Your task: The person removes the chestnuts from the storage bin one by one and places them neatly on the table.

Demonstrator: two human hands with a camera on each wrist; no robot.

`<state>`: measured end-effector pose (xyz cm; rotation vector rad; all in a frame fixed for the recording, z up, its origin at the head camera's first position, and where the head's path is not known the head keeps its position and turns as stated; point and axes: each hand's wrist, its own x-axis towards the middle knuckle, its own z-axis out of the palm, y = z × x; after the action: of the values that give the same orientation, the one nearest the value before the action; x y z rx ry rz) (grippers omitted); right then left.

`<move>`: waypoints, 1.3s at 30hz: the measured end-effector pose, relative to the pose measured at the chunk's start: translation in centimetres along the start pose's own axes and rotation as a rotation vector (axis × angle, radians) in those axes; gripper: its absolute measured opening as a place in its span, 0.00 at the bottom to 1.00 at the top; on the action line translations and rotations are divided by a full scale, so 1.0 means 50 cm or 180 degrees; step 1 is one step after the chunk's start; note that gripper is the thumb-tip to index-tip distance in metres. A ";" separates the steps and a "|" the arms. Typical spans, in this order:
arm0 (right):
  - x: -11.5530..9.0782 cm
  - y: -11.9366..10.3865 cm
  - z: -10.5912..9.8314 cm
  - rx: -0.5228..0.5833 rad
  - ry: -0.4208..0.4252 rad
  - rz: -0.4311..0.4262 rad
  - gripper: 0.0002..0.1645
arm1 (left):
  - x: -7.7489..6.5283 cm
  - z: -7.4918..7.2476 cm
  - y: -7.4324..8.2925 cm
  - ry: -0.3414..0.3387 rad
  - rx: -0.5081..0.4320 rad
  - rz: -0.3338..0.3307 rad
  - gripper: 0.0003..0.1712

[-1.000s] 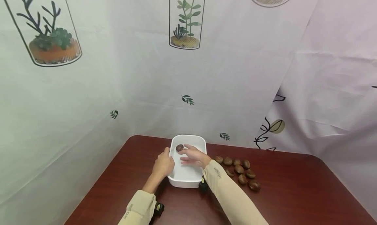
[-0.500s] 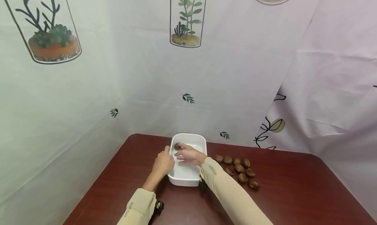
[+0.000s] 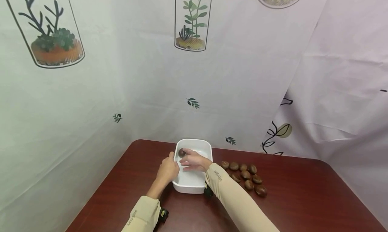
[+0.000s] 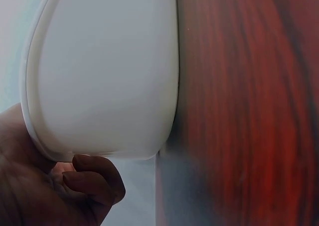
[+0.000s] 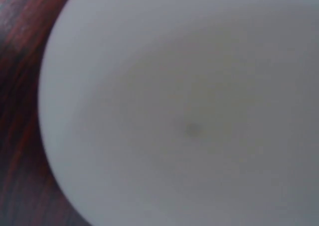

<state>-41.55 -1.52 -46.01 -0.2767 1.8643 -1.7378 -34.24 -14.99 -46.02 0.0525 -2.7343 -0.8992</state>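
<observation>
Lower the chestnut [image 3: 182,152], pinched in the right hand [image 3: 194,160] at the far left corner inside the white tub [image 3: 194,188], close to the floor before letting go, left hand [image 3: 168,169] clamped on the tub's left rim, steadying it on the tabletop [image 3: 291,198].

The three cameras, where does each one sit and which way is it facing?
Head: worn high, faces forward and down at the dark red wooden table; both hands and beige sleeves show, right hand holding a brown chestnut.
Left wrist: beside the white plastic tub; left hand grips its rim.
Right wrist: close over the tub's blurred inside; no hand shows.
All share the tub.
</observation>
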 end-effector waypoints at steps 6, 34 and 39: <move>0.003 0.001 -0.003 -0.0005 0.0101 0.0024 0.48 | 0.002 0.000 0.000 -0.0004 0.0002 -0.0031 0.24; -0.019 0.019 0.036 -0.0363 0.0054 -0.0014 0.12 | 0.002 0.006 -0.001 0.0000 -0.0103 -0.0165 0.19; -0.049 0.009 0.032 -0.0405 -0.0052 -0.0001 0.14 | 0.001 0.004 0.001 0.0057 -0.0066 -0.0253 0.20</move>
<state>-38.58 -1.55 -45.82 -0.3393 1.9663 -1.6146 -34.35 -14.84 -46.13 0.1657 -2.7230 -0.9433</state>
